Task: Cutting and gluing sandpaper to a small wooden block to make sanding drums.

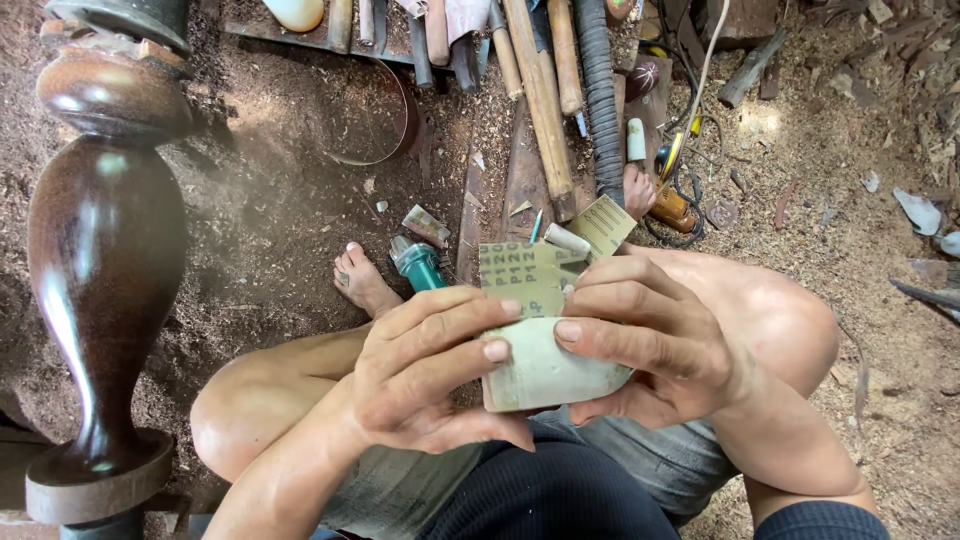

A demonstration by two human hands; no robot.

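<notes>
Leftmost, a dark turned wooden leg (105,270) stands upright on its round foot, glossy and smooth-looking over its bulging middle, so its shaping appears done, though whether any rubbing down is left cannot be told. Beside it lies sawdust-covered ground (270,210) with a bare foot (362,282) resting on it and a teal tool (418,265) just next to the toes. At centre, above the bent knees, the left hand (425,375) is closed in a pinch on the near left edge of a sheet of sandpaper (535,330), thumb under and fingers over. The sheet is folded or creased across its middle, pale backing up, and judged from that it is only being readied; it touches no wood yet. The right hand (650,345) grips the sheet's right side the same way, fingers curled over the top. Beyond the hands, a row of long-handled tools (545,95) and a dark ribbed hose (598,100) crowd the upper middle, leaving little room forward. To the right the floor opens out, littered only with wood chips (915,210) and a tangle of cable (685,190).
</notes>
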